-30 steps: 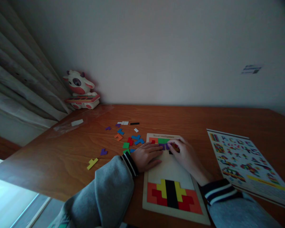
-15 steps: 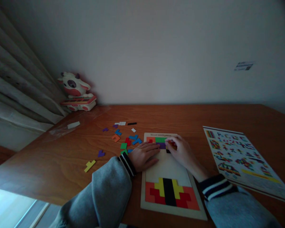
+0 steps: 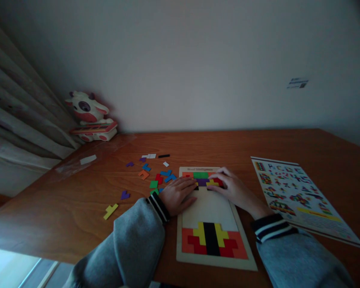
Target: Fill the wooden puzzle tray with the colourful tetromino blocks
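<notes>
**Both hands at the far end of a block puzzle board**

A wide wooden table point(image 3: 258, 148) fills the lower view and meets a plain wall. Directions below read as a clock face centred on the board, with twelve pointing away from the person.

At ten o'clock, a pale curtain point(image 3: 24, 120) hangs past the table's corner. At three o'clock a printed pattern sheet point(image 3: 297, 196) lies flat on the wood, well apart from the board. The puzzle board point(image 3: 210, 208) lies straight in front of the person. Its six o'clock end is filled with orange, red, yellow and black blocks, its middle is bare, and a row of fitted pieces point(image 3: 201, 175) runs along the twelve o'clock end.

A cow toy point(image 3: 87, 116) stands far off at ten o'clock, against the wall.

The left hand point(image 3: 177, 194) lies palm down on the board's nine o'clock edge. Its fingers are stretched out and loosely apart, their tips touching the far row, and it grips nothing. The right hand point(image 3: 232, 188) rests at one o'clock with bent fingers over the red and yellow blocks. I cannot tell whether it pinches one.

Loose pieces point(image 3: 156, 176) are scattered between ten and eleven o'clock. A purple piece point(image 3: 125, 195) and a yellow piece point(image 3: 111, 211) lie alone at nine o'clock.
</notes>
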Action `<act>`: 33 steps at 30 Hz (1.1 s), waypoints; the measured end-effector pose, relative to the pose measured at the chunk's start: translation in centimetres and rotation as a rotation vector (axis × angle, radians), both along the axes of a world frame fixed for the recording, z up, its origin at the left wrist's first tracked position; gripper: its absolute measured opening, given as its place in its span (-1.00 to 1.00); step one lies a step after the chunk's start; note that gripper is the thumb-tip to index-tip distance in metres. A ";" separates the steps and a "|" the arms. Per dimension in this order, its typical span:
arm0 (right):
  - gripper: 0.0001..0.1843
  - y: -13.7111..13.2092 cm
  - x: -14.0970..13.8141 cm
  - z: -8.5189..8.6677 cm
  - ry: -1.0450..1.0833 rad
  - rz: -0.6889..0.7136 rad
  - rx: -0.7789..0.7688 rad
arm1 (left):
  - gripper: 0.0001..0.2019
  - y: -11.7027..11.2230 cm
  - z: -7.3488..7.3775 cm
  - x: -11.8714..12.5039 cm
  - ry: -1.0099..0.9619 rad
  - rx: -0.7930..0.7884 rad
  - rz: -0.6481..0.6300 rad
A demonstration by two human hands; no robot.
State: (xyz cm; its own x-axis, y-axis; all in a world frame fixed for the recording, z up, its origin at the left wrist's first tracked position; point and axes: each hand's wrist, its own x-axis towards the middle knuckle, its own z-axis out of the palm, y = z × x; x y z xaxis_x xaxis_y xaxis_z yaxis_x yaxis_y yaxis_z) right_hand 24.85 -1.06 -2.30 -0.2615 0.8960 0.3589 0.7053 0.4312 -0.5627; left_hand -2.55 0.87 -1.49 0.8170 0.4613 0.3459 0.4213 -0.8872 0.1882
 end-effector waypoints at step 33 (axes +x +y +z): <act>-0.69 -4.1 3.2 -1.8 0.098 -0.232 0.171 | -0.50 -3.4 3.0 -10.1 0.165 0.036 0.807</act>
State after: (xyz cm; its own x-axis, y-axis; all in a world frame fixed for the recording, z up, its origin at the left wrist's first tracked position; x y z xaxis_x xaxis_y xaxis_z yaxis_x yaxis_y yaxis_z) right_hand 28.06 -5.20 -4.12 -0.0131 0.8524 0.5228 0.7418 0.3589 -0.5665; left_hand -12.70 -2.57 1.48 0.2803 0.9192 0.2765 0.9517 -0.3037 0.0450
